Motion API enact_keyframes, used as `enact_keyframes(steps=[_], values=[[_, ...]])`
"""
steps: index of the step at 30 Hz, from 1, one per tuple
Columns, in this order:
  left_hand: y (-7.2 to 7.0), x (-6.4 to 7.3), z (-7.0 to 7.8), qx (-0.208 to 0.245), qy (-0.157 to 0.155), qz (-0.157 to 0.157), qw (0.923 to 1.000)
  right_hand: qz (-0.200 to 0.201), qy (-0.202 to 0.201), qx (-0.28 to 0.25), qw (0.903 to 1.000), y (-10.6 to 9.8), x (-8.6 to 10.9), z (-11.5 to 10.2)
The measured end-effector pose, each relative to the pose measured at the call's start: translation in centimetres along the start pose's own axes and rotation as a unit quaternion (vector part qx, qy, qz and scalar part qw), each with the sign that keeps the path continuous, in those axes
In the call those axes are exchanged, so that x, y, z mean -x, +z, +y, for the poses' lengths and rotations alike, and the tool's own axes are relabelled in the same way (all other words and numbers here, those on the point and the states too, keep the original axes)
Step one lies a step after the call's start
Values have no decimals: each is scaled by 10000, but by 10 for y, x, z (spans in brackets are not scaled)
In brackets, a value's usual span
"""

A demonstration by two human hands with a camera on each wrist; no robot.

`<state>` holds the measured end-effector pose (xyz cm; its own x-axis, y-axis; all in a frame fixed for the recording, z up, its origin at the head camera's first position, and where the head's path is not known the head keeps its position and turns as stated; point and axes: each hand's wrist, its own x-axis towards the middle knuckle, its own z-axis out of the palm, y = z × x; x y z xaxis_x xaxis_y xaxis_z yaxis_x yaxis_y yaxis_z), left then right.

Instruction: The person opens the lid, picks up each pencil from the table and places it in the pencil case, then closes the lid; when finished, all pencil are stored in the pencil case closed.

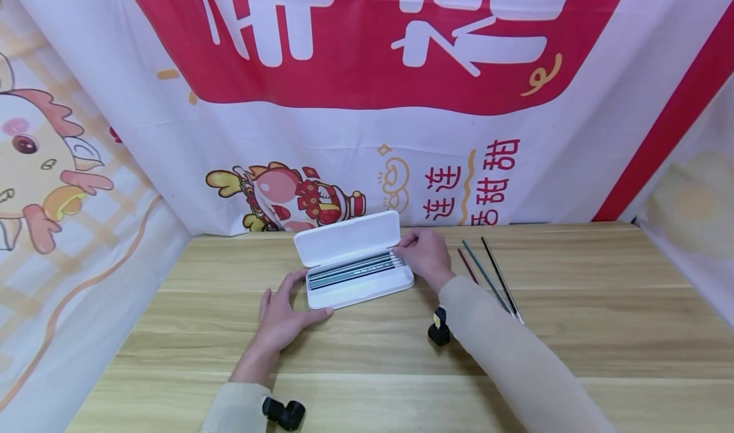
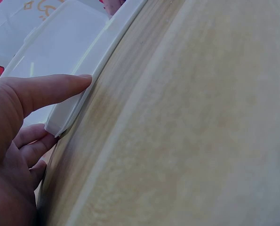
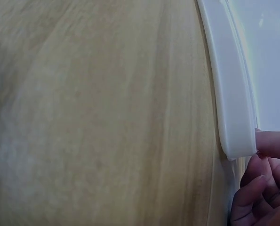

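Both hands flank the white plastic case (image 1: 360, 274) (lid up): left hand (image 1: 283, 315) steadies its near-left corner with straight fingers, right hand (image 1: 425, 255) curls onto pencils (image 1: 355, 269) at its right end.

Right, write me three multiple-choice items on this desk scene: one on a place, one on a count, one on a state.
1. Where do the loose pencils lie?
A. on the wooden table, past the right hand
B. on the case's lid
C. under the left hand

2. How many loose pencils lie there?
A. one
B. three
C. six

3. How is the white pencil case?
A. shut
B. upside down
C. open, lid raised

Answers: 1 A, they rest on bare wood beyond that hand; 2 B, three thin sticks show side by side; 3 C, the lid stands up behind a tray holding pencils.
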<state>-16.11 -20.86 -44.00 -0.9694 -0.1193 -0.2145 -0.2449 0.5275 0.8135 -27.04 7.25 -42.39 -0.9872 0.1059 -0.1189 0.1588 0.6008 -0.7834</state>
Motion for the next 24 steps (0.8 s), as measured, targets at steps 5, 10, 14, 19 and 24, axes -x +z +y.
enact_keyframes(steps=[5, 10, 14, 19, 24], values=[[1, 0, 1, -29, 12, 3, 10000, 13, -96, 1, 10000, -5, 2, 1], [1, 0, 1, -79, 79, 11, 9999, -44, -410, -227, 9989, -19, 8, -4], [0, 0, 1, -92, 85, 11, 9999, -186, -557, -505, 9970, -40, 17, -11], [0, 0, 0, -56, 3, -14, 10000, -257, -540, -809, 9949, -71, 31, -15], [-1, 0, -1, -53, -25, -25, 10000, -301, -593, -1006, 9927, -105, 46, -10]])
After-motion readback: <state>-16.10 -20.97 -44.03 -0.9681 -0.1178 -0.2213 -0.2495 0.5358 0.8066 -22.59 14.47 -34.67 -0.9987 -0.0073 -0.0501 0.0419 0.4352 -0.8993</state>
